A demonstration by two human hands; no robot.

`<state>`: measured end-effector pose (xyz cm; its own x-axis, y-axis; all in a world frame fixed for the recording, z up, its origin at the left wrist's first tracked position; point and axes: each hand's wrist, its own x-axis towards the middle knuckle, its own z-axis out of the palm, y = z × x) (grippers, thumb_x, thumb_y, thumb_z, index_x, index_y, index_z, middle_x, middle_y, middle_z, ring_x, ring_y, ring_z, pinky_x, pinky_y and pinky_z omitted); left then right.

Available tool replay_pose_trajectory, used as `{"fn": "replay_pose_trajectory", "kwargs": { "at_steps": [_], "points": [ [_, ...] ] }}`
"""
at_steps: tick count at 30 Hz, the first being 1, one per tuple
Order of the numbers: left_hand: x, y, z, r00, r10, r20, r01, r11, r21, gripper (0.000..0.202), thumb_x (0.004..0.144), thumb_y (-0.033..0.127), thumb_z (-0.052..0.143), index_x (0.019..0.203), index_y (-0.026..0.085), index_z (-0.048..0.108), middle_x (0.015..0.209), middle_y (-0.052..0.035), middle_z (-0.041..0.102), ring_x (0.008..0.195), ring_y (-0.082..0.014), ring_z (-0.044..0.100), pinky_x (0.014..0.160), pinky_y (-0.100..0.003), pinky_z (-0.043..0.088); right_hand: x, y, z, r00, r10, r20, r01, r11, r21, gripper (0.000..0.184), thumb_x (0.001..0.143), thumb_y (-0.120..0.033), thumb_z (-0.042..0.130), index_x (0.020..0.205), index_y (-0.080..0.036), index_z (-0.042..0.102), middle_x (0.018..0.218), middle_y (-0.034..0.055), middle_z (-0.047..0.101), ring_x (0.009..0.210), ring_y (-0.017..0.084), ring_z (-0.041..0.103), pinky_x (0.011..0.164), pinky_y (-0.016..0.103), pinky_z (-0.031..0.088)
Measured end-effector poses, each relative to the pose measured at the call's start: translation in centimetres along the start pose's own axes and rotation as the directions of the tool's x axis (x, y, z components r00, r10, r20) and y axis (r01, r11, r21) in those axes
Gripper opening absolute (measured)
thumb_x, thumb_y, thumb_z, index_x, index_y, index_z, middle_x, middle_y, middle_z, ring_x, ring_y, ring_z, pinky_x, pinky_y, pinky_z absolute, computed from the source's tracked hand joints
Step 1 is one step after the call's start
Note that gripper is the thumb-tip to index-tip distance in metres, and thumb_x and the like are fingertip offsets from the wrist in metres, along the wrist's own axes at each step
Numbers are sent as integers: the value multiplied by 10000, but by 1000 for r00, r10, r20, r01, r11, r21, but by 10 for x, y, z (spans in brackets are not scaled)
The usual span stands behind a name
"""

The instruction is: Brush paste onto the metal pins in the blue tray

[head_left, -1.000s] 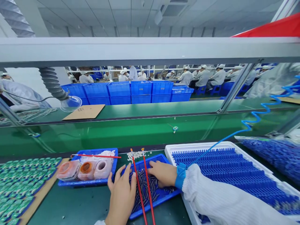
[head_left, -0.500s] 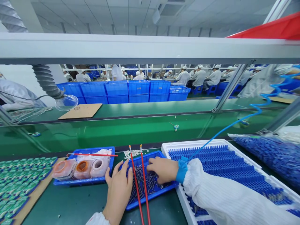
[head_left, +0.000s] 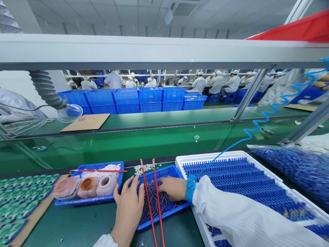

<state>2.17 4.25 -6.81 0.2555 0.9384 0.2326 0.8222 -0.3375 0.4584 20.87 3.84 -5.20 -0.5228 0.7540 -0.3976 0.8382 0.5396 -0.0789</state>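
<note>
Green workbench (head_left: 84,228), red brushes (head_left: 148,202) across blue screw tray (head_left: 164,216) — left hand (head_left: 128,212), right hand (head_left: 172,188), fingers (head_left: 136,185) spread

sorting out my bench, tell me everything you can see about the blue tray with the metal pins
The shallow blue plastic tray sits at an angle on the green bench top, holding a loose heap of dark metal pins. Two long red-handled brushes lie across it and run past its near edge. The right hand rests over the pins, and the left hand is at its left edge.

Blue plastic tray (head_left: 164,216), ribbed white cloth sleeve (head_left: 239,212)
</note>
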Motion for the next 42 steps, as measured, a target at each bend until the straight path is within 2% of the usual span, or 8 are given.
{"fn": "replay_pose_trajectory", "kwargs": {
  "at_steps": [7, 12, 15, 19, 25, 29, 33, 42],
  "points": [
    [-2, 7, -16, 999, -24, -44, 18, 989, -144, 337, 839, 271, 381, 1065, 190, 618, 1083, -105, 670, 1140, -287, 482, 1033, -554, 63, -5, -1, -7, 998, -45, -32, 45, 999, 18, 154, 913, -103, 640, 1054, -119, 581, 1019, 59, 539, 907, 230, 552, 784, 383, 505],
    [-1, 26, -38, 997, -59, 45, 74, 864, -498, 296, 777, 314, 484, 1015, 218, 631, 1173, -70, 609, 1177, -247, 434, 1068, -437, 143, -12, 5, -18, 996, -71, -61, 74, 996, 51, 124, 902, -96, 657, 1011, -109, 599, 977, 51, 563, 911, 226, 558, 800, 383, 499],
    [4, 47, -46, 954, -96, 283, 280, 615, -737, 291, 760, 300, 518, 1019, 220, 625, 1205, -59, 597, 1177, -213, 460, 1034, -354, 274, -18, 13, -24, 994, -72, -83, 78, 994, 72, 139, 895, -91, 666, 1015, -106, 597, 966, 48, 569, 900, 224, 565, 796, 380, 503],
    [17, 75, -44, 767, -143, 626, 642, 165, -749, 315, 829, 314, 432, 1014, 113, 589, 1112, -166, 621, 995, -214, 596, 894, -336, 427, -27, 21, -41, 989, -72, -131, 84, 993, 88, 136, 889, -67, 660, 1004, -100, 595, 948, 42, 573, 862, 212, 576, 773, 363, 510],
    [38, 97, -30, 653, -78, 754, 717, -258, -648, 303, 906, 339, 353, 820, 139, 564, 761, -34, 615, 666, -152, 587, 680, -330, 465, -43, 17, -87, 969, -118, -218, 138, 987, 81, 185, 821, 31, 665, 939, -101, 613, 870, 18, 579, 838, 200, 568, 772, 337, 484],
    [40, 107, -24, 679, 45, 733, 663, -467, -585, 302, 901, 363, 399, 775, 148, 570, 697, -14, 595, 645, -161, 589, 643, -355, 488, -46, 3, -107, 953, -158, -260, 187, 978, 91, 232, 747, 95, 652, 862, -106, 638, 805, 5, 577, 767, 184, 561, 692, 264, 453],
    [43, 107, -17, 745, 12, 667, 523, -631, -573, 279, 889, 381, 449, 842, 142, 585, 670, 18, 582, 577, -120, 575, 527, -272, 482, -43, -6, -112, 933, -180, -312, 222, 970, 102, 253, 687, 115, 677, 834, -90, 656, 797, 23, 561, 750, 181, 541, 641, 218, 403],
    [47, 102, -17, 734, 11, 679, 480, -716, -507, 205, 880, 301, 498, 898, 126, 604, 734, -2, 641, 559, -109, 593, 512, -256, 508, -51, -4, -113, 917, -186, -352, 267, 944, 196, 388, 654, 149, 690, 961, -86, 653, 896, 46, 539, 812, 181, 543, 729, 216, 425]
  ]
}}
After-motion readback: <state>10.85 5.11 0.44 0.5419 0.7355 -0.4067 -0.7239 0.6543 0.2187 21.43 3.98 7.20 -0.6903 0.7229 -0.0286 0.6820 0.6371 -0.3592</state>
